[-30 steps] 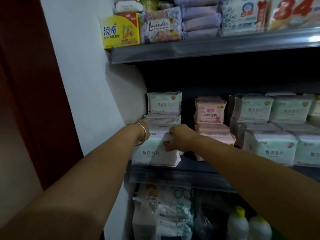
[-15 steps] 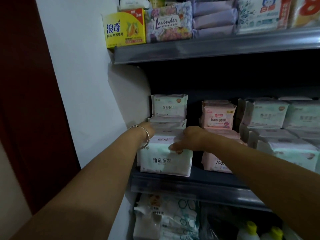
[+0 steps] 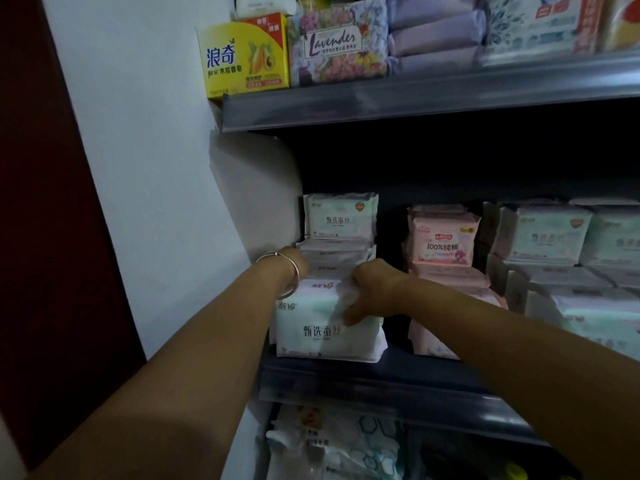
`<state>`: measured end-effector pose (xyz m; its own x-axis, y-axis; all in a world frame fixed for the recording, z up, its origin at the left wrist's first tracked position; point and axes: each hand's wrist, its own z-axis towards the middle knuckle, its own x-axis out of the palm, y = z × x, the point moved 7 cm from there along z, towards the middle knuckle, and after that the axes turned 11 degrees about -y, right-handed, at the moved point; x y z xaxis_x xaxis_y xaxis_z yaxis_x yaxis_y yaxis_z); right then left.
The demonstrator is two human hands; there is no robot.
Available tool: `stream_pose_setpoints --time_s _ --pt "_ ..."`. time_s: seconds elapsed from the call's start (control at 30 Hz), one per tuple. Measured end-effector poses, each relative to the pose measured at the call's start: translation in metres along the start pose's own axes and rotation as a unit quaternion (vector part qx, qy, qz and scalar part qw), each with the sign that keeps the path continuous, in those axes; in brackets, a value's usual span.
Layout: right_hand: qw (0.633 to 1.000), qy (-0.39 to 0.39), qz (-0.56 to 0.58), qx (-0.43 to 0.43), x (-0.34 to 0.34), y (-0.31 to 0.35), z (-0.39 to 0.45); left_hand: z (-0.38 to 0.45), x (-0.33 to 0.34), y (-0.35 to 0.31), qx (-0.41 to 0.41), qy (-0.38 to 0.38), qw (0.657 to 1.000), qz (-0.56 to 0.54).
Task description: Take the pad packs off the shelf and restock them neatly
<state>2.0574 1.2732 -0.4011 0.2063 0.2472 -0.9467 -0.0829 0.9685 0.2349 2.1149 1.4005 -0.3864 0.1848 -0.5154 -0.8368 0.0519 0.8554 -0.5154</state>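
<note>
Both arms reach forward. The right hand [image 3: 375, 289] curls, thumb down on what it grips; the left hand [image 3: 294, 261] is hidden past its wrist.

I have drawn the front white pad pack [image 3: 327, 323] toward six o'clock to the shelf [image 3: 381, 386] edge, my right hand [image 3: 372, 289] gripping its top corner.

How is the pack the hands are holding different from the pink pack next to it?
The held pack is pale green and white; the pink pack is pink. The held pack sits at the shelf's front edge, gripped by the right hand, with the left hand behind it; the pink pack stands further back, on top of a stack, untouched. Both are soft plastic packs facing forward.
</note>
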Motion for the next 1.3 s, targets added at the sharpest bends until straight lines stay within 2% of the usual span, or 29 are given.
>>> stream_pose_setpoints --time_s 0.07,0.13,0.43,0.6,0.7,0.83,1.0,1.1,1.3 --pt "1.0 -0.015 -0.019 -0.009 -0.001 -0.003 0.006 0.003 0.008 -0.003 -0.006 0.039 0.999 -0.022" --pt "0.999 -0.026 -0.026 -0.013 -0.001 -0.007 0.01 0.005 0.012 -0.007 -0.005 0.045 0.999 -0.023" --pt "0.999 -0.037 -0.037 -0.012 -0.001 -0.007 0.008 0.008 0.014 -0.01 0.011 0.021 0.999 -0.034" --pt "0.999 -0.035 -0.035 0.012 0.002 -0.004 0.002 0.011 0.016 -0.013 0.044 0.019 0.999 0.001" --pt "0.997 -0.026 -0.079 0.01 0.01 0.001 -0.005 0.012 0.013 -0.012 0.065 -0.015 0.996 0.066" --pt "0.987 -0.085 -0.131 -0.026 0.019 0.024 -0.01 0.019 0.01 -0.008 0.066 -0.036 0.989 0.129" --pt "0.985 -0.105 -0.137 0.011 0.024 0.027 -0.003 0.019 0.012 -0.011 0.082 -0.045 0.986 0.138" --pt "0.983 -0.124 -0.136 0.009 0.025 0.027 -0.004 0.022 0.016 -0.006 0.071 -0.062 0.99 0.105" --pt "0.985 -0.131 -0.099 -0.055 0.013 0.02 -0.015 -0.001 0.016 -0.011 0.151 -0.17 0.968 0.106"
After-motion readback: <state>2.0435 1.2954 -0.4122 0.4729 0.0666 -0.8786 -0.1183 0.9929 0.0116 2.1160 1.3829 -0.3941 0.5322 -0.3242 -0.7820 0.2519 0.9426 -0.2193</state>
